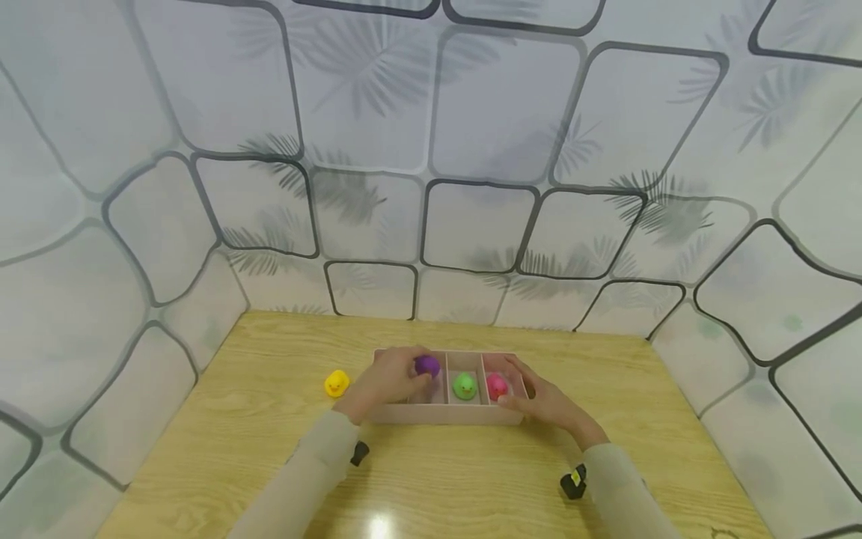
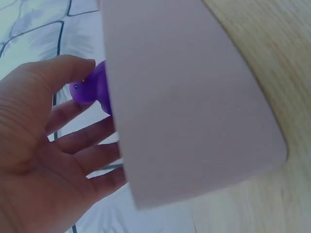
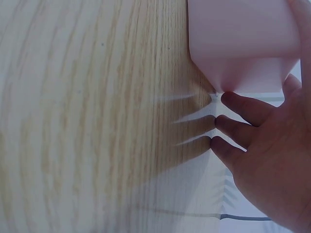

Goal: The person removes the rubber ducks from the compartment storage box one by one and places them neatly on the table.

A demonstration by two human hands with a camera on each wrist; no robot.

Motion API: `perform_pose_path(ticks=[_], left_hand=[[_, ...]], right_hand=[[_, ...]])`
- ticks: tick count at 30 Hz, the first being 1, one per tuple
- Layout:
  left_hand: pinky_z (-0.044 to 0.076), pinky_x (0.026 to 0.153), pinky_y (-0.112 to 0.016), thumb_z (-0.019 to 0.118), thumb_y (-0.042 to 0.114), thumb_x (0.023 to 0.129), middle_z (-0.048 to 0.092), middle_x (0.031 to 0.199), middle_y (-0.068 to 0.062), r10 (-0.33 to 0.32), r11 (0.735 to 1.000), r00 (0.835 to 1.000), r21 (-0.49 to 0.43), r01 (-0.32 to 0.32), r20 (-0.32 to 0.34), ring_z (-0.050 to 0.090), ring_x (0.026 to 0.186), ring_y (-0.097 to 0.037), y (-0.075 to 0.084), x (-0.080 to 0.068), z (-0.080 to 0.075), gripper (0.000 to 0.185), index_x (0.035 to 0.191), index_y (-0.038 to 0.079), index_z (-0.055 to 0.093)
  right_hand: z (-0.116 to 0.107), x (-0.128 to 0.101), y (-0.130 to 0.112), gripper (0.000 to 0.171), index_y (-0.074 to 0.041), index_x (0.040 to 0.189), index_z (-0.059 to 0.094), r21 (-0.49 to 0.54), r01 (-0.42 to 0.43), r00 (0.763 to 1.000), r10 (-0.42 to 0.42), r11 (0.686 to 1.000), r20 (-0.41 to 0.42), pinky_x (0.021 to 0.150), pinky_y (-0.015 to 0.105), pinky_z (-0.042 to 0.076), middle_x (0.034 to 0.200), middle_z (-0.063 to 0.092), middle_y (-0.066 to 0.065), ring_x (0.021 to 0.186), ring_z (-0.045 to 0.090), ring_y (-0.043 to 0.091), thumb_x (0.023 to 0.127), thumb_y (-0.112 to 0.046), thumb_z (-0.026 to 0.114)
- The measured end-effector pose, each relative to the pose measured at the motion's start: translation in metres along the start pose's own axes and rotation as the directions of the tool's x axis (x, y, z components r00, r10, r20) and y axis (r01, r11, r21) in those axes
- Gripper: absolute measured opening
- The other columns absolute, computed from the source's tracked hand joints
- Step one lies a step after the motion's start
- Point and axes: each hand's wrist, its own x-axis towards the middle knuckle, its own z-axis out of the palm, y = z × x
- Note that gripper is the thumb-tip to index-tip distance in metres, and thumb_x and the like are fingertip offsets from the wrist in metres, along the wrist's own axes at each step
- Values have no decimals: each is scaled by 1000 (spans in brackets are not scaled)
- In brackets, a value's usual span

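Observation:
A pale pink box [image 1: 444, 415] with compartments lies on the table. In its left part, my left hand [image 1: 390, 378] pinches a purple rubber duck [image 1: 427, 365] between thumb and fingers; the left wrist view has the purple duck [image 2: 86, 91] partly hidden behind the box wall [image 2: 184, 107]. A green rubber duck [image 1: 465, 386] sits in the middle compartment and a pink one [image 1: 497, 385] in the right one. My right hand [image 1: 545, 400] holds the box's right end, thumb at the front rim. The right wrist view shows its other fingers [image 3: 248, 109] beside the end wall [image 3: 248, 73].
A yellow rubber duck [image 1: 337, 383] stands on the wooden table [image 1: 438, 479], left of the box. Patterned fabric walls [image 1: 485, 224] enclose the table at the back and both sides. A black wrist device [image 1: 574, 482] shows by the right sleeve.

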Motion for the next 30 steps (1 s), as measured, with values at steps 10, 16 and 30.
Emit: perform_pose_path(ticks=[10, 16, 30], left_hand=[[59, 87, -38, 80, 20, 91, 69, 110, -8, 37, 998, 981, -49, -47, -190, 65, 100, -24, -10, -8, -12, 32, 121, 12, 73], [62, 88, -43, 81, 13, 89, 67, 111, -13, 47, 984, 967, -154, -88, -252, 67, 99, -25, -16, -16, -13, 36, 124, 6, 72], [64, 84, -37, 82, 13, 89, 69, 116, -14, -53, 944, 965, -327, -34, -255, 72, 101, -30, -41, -40, -30, 42, 129, 6, 73]], right_hand=[[1, 1, 0, 93, -42, 167, 20, -7, 2, 1000, -3, 1000, -8, 119, 75, 31, 174, 26, 16, 154, 33, 51, 93, -56, 74], [1, 1, 1, 91, -45, 166, 19, -5, 10, 1000, -10, 1000, -7, 118, 76, 32, 173, 28, 16, 154, 33, 50, 94, -55, 74], [1, 0, 2, 96, -42, 168, 15, 16, 9, 1000, -9, 1000, 6, 119, 73, 32, 175, 23, 13, 156, 31, 48, 94, -55, 74]])
